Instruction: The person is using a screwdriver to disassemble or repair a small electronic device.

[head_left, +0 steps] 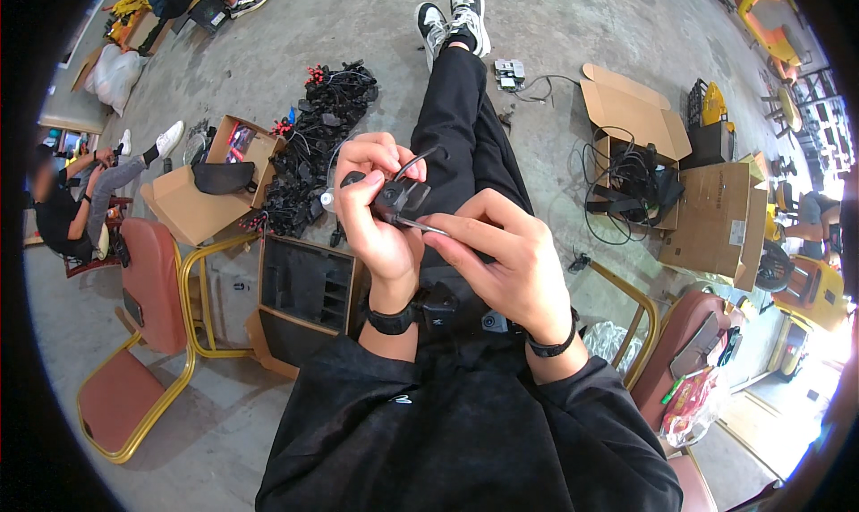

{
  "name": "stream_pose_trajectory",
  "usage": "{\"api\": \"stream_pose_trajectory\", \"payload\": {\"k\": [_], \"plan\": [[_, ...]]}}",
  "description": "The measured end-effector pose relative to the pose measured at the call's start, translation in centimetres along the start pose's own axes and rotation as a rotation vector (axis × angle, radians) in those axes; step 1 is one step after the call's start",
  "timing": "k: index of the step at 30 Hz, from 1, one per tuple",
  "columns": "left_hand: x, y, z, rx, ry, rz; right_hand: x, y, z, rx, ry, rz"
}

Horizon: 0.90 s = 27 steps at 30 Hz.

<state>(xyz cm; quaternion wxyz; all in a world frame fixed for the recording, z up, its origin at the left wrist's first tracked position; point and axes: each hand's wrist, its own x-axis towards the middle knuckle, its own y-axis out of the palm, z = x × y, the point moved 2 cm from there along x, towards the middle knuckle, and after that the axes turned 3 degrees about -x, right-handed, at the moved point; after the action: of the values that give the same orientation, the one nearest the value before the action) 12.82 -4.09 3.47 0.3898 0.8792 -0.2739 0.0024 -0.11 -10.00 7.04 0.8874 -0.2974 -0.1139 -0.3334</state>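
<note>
My left hand (376,234) is closed round a small black device (396,199), fingers curled over it near the middle of the view. A short dark cable (419,160) rises from the device. My right hand (506,261) pinches a slim metal tool (413,223), like a screwdriver, whose end meets the device's lower right side. Below my hands, another small black unit (438,304) and a small grey unit (494,322) rest on my lap.
Left lie piled black gear (318,136), open boxes (170,199), a foam-lined box (304,288), chairs (152,279) and a seated person (67,208). Right are a cable-filled box (631,100), cartons (707,226) and a chair (667,351). A grey device (508,75) lies beyond my legs.
</note>
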Motion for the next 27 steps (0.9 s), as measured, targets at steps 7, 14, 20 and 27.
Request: {"api": "stream_pose_trajectory", "payload": {"k": [7, 14, 20, 27], "plan": [[0.1, -0.1, 0.4, -0.022, -0.118, 0.030, 0.0, 0.0, -0.1, -0.016, -0.016, -0.002], [-0.1, 0.0, 0.7, -0.036, -0.230, -0.025, 0.0, 0.2, -0.4, -0.035, -0.002, -0.005], [0.6, -1.3, 2.9, -0.331, -0.510, -0.069, 0.3, 0.7, -1.0, -0.137, -0.010, -0.022], [0.7, -2.3, 4.6, -1.107, -0.781, -0.350, 0.2, 0.4, -1.0, -0.108, 0.043, 0.011]]}}
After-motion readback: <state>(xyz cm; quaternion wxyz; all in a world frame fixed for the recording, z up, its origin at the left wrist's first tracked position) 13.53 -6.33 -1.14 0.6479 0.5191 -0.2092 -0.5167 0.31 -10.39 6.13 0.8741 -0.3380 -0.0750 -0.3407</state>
